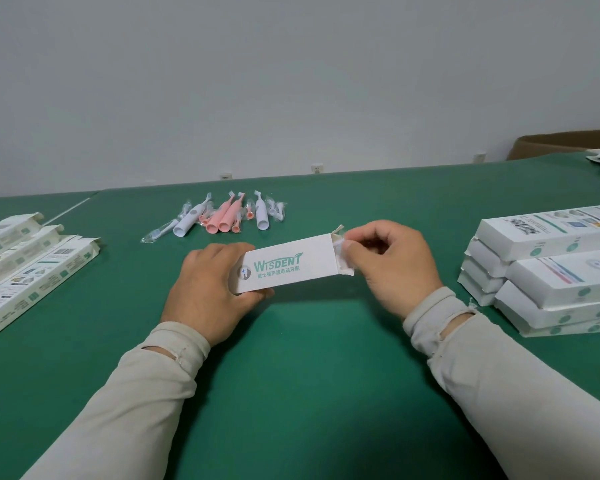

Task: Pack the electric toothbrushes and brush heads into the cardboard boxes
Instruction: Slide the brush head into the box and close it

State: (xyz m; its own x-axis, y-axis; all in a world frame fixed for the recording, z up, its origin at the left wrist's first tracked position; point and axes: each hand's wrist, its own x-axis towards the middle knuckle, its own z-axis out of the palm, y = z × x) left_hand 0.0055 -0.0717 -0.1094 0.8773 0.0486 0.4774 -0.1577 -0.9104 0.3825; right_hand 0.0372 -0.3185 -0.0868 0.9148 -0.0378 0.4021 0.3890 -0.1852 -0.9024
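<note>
— Two hands at the near middle of the green table (291, 358): what does each one have?
— One white box (286, 266) between them, lying slantwise just above the cloth. The left hand (210, 285) wraps its fingers round the closed end. The right hand (392, 263) is at the open end, fingers curled, pinching something pale in clear wrap at the mouth between the flaps; I cannot tell what it is.
— And to the sides?
— Left, a row of open boxes (32, 271) lying flat. Right, a stack of closed boxes (548, 268).
— Farther back?
— Beyond the held box, a cluster of white and pink toothbrushes (222, 218) with wrapped brush heads (156, 233) beside them, well apart from both hands. At the far right edge, a brown carton (565, 142).
</note>
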